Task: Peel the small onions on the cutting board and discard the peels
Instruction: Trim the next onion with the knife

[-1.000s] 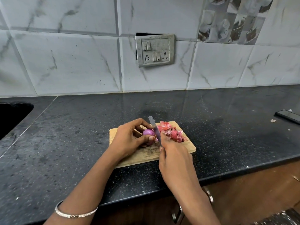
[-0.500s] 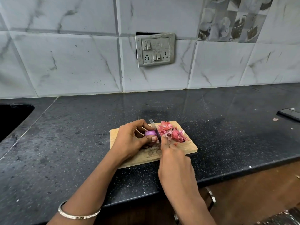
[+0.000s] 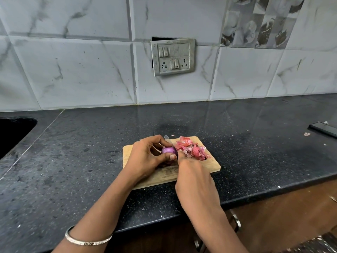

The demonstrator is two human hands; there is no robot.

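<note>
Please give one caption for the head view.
Left hand holds a small onion at the cutting board; right hand holds a knife.

Cutting board (image 3: 209, 166) on black countertop (image 3: 91, 161)

Black speckled counter (image 3: 73, 161) runs wall to wall; dark sink (image 3: 12, 132) cut into its far-left corner; flat dark phone-like slab (image 3: 323, 129) at the right edge, pale scrap (image 3: 307, 134) just beside it; grey switch panel (image 3: 172, 57) on the marbled wall tiles (image 3: 73, 70) above; metal cabinet handle (image 3: 236, 222) below the front edge.
</note>
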